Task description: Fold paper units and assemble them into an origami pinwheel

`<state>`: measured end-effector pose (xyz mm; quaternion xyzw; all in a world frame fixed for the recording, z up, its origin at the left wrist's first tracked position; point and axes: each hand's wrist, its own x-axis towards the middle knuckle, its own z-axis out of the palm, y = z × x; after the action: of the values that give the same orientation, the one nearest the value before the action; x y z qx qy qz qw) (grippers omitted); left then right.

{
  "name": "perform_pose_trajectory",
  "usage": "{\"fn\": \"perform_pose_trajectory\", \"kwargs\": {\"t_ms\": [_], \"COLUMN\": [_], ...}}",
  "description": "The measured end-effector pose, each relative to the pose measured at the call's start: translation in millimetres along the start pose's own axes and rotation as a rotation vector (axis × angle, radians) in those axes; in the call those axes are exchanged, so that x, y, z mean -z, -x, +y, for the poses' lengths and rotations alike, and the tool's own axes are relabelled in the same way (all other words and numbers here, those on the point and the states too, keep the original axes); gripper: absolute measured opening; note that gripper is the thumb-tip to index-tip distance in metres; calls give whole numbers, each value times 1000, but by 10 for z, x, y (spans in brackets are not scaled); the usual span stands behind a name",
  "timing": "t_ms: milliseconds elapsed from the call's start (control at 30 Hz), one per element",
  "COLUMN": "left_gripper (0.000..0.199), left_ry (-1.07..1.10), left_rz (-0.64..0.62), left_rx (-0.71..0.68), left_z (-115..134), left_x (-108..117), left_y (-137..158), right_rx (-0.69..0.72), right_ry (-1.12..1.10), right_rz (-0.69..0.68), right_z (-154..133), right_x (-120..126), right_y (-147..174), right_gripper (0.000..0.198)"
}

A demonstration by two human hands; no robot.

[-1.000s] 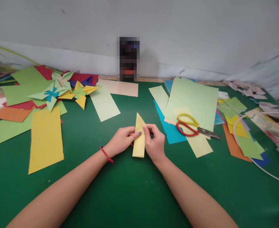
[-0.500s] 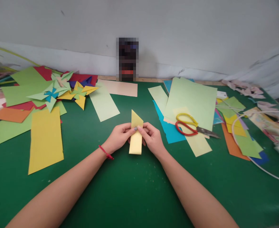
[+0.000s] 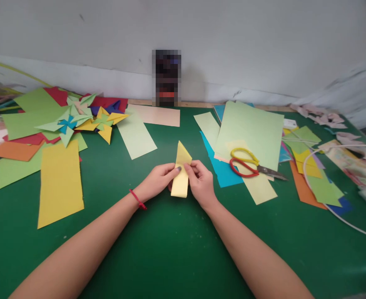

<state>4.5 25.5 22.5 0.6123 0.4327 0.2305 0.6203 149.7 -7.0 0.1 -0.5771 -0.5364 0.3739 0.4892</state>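
A folded strip of pale yellow paper stands between my hands above the green table, its upper end slanted to a point and its lower end bent in a rounded fold. My left hand pinches its left side, the thumb lying on the front face. On the right edge, my right hand grips it between thumb and curled fingers. The fingers behind the paper are partly hidden. A red cord bracelet circles my left wrist.
Scissors with red and yellow handles lie on pale green sheets at right. A yellow sheet and folded paper stars lie at left. A pixelated upright object leans at the wall. A white cable curves at far right.
The folded strip has tilted, its pointed top shifting right, and its lower end has risen slightly. My hands keep their hold, with the right thumb moved a little to the right.
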Motion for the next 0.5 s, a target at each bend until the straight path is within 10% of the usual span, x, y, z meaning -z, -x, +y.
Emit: {"fn": "perform_pose_trajectory", "kwargs": {"t_ms": [500], "left_gripper": [32], "left_ry": [-64], "left_rz": [18], "left_rx": [-48], "left_z": [-48], "left_x": [23], "left_y": [1], "right_rx": [-29], "right_ry": [-52], "right_rz": [19], "right_z": [-3], "right_x": [-15], "right_y": [2], "right_gripper": [21]}}
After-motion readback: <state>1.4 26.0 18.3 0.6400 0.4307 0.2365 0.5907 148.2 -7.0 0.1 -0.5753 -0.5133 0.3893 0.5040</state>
